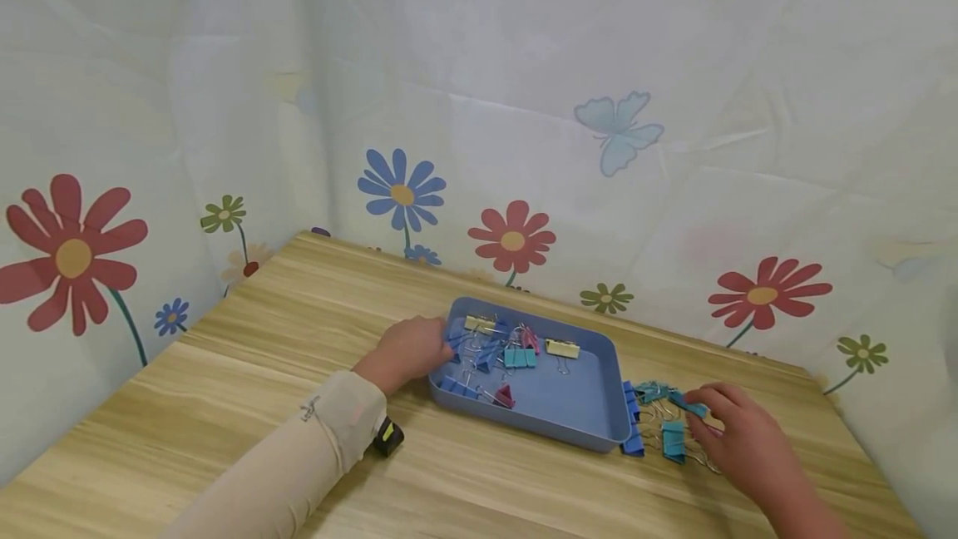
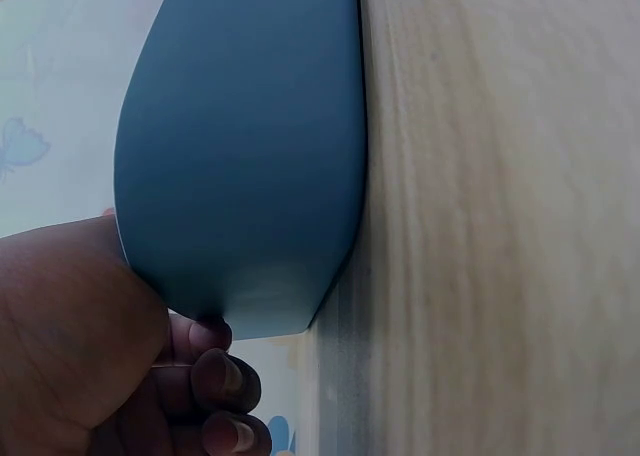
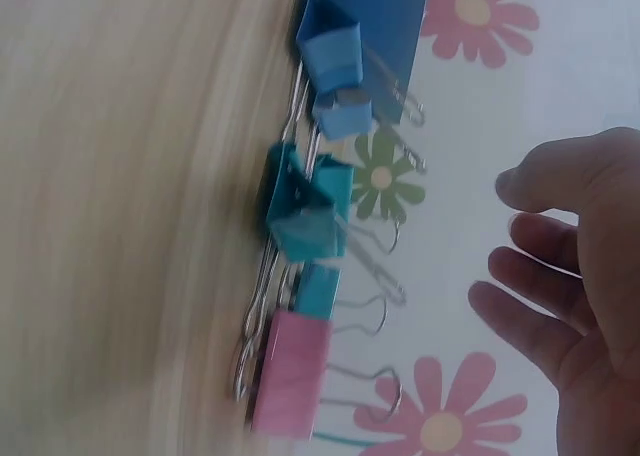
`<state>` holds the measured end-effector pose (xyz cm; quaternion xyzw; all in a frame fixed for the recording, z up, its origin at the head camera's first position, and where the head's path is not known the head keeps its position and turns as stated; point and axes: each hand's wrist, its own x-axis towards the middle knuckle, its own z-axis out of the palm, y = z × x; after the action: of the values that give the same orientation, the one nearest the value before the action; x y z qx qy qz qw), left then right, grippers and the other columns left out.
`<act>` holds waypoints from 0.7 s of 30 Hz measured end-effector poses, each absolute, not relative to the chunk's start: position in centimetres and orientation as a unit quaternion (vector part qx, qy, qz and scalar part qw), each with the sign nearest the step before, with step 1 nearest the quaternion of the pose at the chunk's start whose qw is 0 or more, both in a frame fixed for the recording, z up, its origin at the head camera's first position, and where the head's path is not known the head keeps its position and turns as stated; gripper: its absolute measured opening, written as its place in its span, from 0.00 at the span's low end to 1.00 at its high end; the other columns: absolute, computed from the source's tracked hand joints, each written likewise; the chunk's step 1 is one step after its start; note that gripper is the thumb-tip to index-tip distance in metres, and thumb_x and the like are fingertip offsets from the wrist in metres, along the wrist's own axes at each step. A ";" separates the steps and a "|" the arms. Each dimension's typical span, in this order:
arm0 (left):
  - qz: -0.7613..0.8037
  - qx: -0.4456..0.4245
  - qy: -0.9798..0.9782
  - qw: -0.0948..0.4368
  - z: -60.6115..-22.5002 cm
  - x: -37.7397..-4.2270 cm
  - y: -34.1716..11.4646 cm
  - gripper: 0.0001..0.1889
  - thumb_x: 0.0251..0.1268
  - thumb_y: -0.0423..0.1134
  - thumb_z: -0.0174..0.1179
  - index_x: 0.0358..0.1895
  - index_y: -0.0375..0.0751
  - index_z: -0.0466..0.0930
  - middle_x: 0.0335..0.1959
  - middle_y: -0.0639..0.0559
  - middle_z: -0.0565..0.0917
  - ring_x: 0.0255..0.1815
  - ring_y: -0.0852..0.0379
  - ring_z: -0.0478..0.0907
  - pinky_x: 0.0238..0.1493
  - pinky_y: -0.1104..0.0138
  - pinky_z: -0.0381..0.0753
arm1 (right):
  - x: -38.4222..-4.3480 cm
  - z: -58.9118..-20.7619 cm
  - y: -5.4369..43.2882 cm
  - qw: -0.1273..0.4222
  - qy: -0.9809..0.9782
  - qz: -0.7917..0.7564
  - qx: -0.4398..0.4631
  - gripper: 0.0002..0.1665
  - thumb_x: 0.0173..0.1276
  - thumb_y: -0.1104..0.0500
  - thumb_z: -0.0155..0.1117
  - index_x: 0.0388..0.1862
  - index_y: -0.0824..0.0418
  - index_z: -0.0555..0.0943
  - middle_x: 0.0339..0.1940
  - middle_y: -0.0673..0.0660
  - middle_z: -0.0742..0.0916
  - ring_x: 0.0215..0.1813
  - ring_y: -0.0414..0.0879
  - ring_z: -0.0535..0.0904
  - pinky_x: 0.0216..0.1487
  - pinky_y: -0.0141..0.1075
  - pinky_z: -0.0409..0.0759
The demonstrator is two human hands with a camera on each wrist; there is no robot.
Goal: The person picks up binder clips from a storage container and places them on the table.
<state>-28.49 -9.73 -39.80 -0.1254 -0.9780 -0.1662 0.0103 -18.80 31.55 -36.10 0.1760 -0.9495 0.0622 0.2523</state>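
Note:
My left hand (image 1: 410, 353) grips the left end of a blue plastic tray (image 1: 569, 398), its fingers curled at the rim; in the left wrist view the tray's outer wall (image 2: 240, 146) hides part of the hand. Beyond the tray's right end, my right hand (image 1: 737, 431) hovers beside a group of binder clips with its fingers loosely bent. Nothing is between those fingers in the right wrist view. That group has teal binder clips (image 1: 674, 442), blue binder clips (image 1: 632, 439) and a pink binder clip (image 3: 290, 376), which the right hand mostly covers in the head view.
Inside the tray lie several binder clips, mostly toward its left half: blue, pink, a teal one (image 1: 520, 358) and a pale yellow one (image 1: 563, 348). A wood-grain table (image 1: 299, 339) bears everything. Behind it hangs a white curtain (image 1: 479, 65) printed with flowers.

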 end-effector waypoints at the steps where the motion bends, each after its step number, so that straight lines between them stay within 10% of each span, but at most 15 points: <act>1: -0.166 -0.126 -0.978 0.010 -39.8 -28.5 -9.7 0.12 0.61 0.44 0.56 0.41 0.39 0.77 0.29 0.48 0.79 0.29 0.52 0.73 0.36 0.56 0.78 | -18.8 -36.1 31.4 0.261 -0.946 0.067 0.182 0.14 0.50 0.67 0.75 0.37 0.57 0.84 0.38 0.52 0.82 0.31 0.46 0.79 0.31 0.38 0.80; 7: -0.167 -0.127 -0.978 0.012 -39.7 -28.5 -9.7 0.13 0.61 0.44 0.56 0.42 0.39 0.77 0.30 0.48 0.80 0.29 0.52 0.73 0.36 0.55 0.78 | -18.9 -36.0 30.3 0.285 -0.932 0.103 0.199 0.16 0.50 0.68 0.74 0.39 0.59 0.84 0.39 0.53 0.83 0.32 0.48 0.84 0.31 0.38 0.83; 14: -0.166 -0.129 -0.978 0.015 -39.9 -28.6 -9.7 0.13 0.60 0.45 0.57 0.41 0.40 0.77 0.31 0.48 0.80 0.30 0.52 0.74 0.37 0.54 0.78 | -18.9 -36.0 29.0 0.308 -0.915 0.135 0.222 0.19 0.49 0.71 0.74 0.40 0.57 0.84 0.39 0.50 0.84 0.30 0.38 0.82 0.31 0.15 0.73; 21: -0.167 -0.126 -0.978 0.008 -40.0 -28.7 -9.8 0.14 0.60 0.45 0.57 0.43 0.39 0.77 0.31 0.48 0.80 0.30 0.52 0.74 0.37 0.54 0.78 | -19.0 -36.0 28.1 0.303 -0.915 0.151 0.219 0.20 0.50 0.70 0.74 0.41 0.55 0.83 0.39 0.49 0.83 0.32 0.34 0.82 0.31 0.21 0.77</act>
<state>-28.70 -9.83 -39.99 -0.1261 -0.9778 -0.1673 0.0079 -18.96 28.11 -35.97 0.2193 -0.9151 0.1514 0.3027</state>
